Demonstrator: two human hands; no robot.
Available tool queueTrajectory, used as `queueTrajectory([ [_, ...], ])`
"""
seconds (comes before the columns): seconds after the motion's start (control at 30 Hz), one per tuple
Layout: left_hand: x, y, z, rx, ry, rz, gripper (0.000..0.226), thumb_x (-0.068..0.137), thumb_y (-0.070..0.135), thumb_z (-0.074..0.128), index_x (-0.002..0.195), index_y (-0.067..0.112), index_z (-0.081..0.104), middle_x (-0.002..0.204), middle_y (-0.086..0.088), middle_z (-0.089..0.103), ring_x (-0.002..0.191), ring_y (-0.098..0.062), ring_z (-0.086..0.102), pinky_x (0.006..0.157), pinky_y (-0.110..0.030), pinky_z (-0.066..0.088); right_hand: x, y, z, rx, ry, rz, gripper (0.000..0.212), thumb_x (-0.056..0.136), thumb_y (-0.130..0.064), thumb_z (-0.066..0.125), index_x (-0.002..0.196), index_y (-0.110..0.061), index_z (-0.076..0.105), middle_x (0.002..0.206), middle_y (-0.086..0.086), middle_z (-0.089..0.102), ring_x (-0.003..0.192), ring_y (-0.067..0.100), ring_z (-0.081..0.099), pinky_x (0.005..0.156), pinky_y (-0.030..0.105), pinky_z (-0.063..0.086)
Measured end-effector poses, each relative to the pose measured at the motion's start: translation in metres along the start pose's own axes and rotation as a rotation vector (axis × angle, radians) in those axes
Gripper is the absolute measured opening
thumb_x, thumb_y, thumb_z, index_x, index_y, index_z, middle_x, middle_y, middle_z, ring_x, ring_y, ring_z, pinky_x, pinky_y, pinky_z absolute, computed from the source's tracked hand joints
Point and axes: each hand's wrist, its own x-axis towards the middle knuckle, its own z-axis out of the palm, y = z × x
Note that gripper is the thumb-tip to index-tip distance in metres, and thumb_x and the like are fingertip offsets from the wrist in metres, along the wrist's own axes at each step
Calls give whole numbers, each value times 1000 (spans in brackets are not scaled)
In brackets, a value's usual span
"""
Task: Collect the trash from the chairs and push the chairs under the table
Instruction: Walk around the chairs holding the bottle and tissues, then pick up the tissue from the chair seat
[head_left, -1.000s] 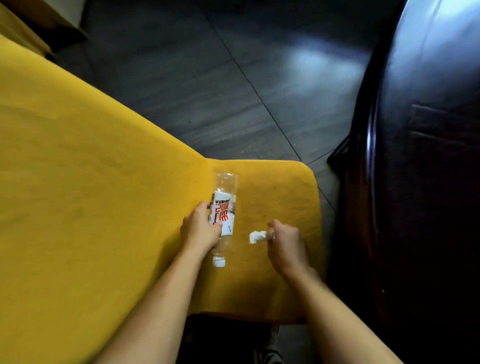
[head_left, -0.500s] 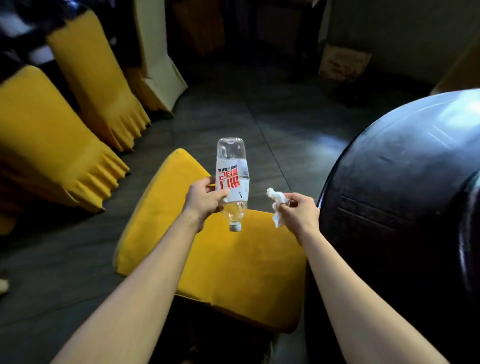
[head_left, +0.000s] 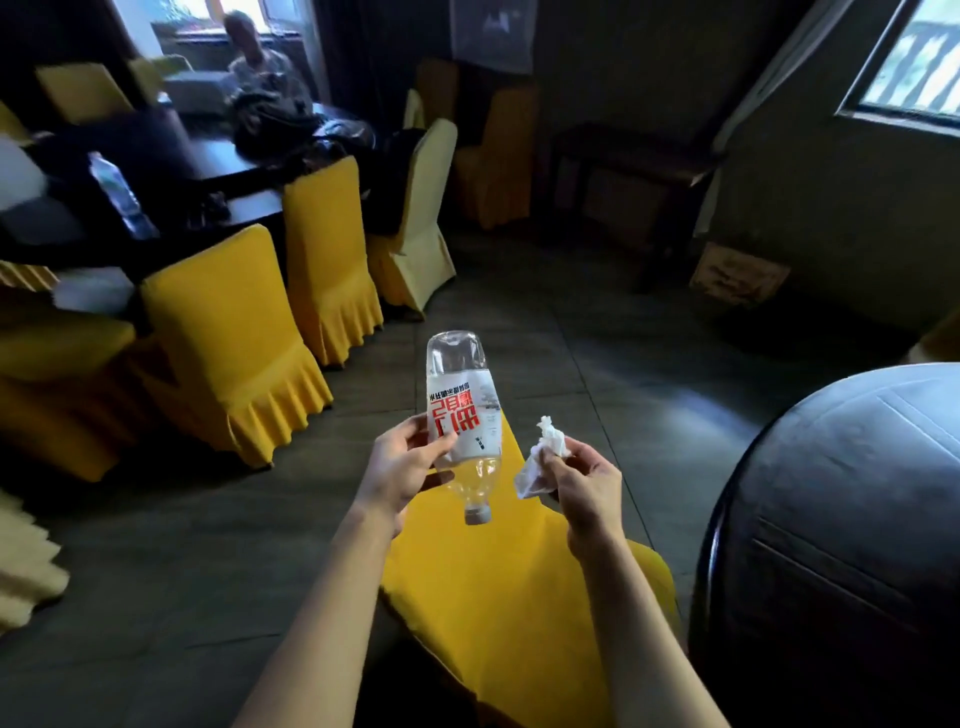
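Yellow-covered chairs (head_left: 234, 338) (skirted) line dark table (head_left: 244, 171), grey-tiled floor (head_left: 597, 338).

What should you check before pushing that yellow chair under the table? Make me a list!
1. Plastic bottle held in left hand: ok.
2. Crumpled tissue held in right hand: ok.
3. Yellow chair seat free of trash: ok on the part showing; arms hide some.
4. A hand free to push: not ok, both full.
5. Chair next to the dark table: ok.
6. Somewhere to drop the trash: cannot tell, no bin in view.
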Motion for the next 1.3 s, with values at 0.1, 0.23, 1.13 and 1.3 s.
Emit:
queueTrajectory([
  [0.1, 13, 9, -34, 4, -29, 23, 27, 94, 16, 72, 121, 17, 67, 110, -2, 77, 98, -17, 76, 68, -27, 60, -9, -1, 47, 109, -32, 12, 17, 89, -2, 74, 96, -18, 73, 90, 7, 77, 83, 23, 74, 72, 34, 62],
  [0.23, 42, 21, -89, -15, -52, 8, 29, 90, 16, 75, 118, 14, 67, 111, -5, 77, 98, -18, 76, 77, -32, 61, -10, 5, 111, 247, -4, 54, 16, 90, 1, 71, 105, -4, 73, 96, 17, 74, 86, 29, 71, 81, 43, 60],
  [1.13, 294, 128, -229, -71, 40, -60, 26, 91, 19, 75, 117, 18, 72, 106, -1, 80, 103, -25, 75, 76, -33, 59, 171, -50, 295, 371, 211, 13, 27, 93, 9, 61, 104, -12, 74, 94, 8, 76, 84, 16, 71, 69, 23, 59],
  [1.3, 348, 158, -197, -74, -25, -74, 29, 91, 15, 74, 120, 14, 73, 111, -7, 79, 108, -29, 73, 85, -42, 56, 227, -79, 301, 414, 235, 7, 27, 93, 8, 63, 100, -14, 75, 89, 4, 77, 78, 11, 74, 67, 19, 59],
])
